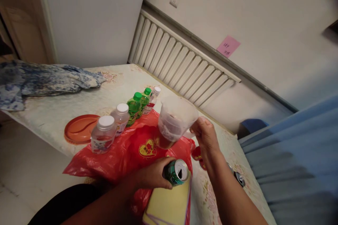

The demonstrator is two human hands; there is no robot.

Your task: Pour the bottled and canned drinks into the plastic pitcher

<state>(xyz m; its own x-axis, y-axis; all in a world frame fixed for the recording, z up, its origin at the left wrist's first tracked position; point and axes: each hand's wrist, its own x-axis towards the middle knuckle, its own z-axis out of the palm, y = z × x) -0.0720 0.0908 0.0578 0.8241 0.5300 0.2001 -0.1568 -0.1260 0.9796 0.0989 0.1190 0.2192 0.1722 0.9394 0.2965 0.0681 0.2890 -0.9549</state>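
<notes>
My left hand (pixel 155 175) is wrapped round a dark green drink can (pixel 176 173), its opened top tilted toward me. In my right hand (pixel 204 132) is the handle of a clear plastic measuring jug (pixel 175 121), raised over the table and tipped a little. Brown liquid sits low in the jug. Beneath both lies a red plastic bag (pixel 124 151) with a gold heart print. Below the can is a yellow pad-like item (pixel 169 202) with purple edging.
Clear jars with white lids (pixel 102 137) and green-capped bottles (pixel 133 109) stand in a row beside an orange divided plate (pixel 80 128). Blue patterned cloth (pixel 52 81) lies at the far left. More cans (pixel 239 178) stand behind my right forearm. A radiator (pixel 174 52) lines the wall.
</notes>
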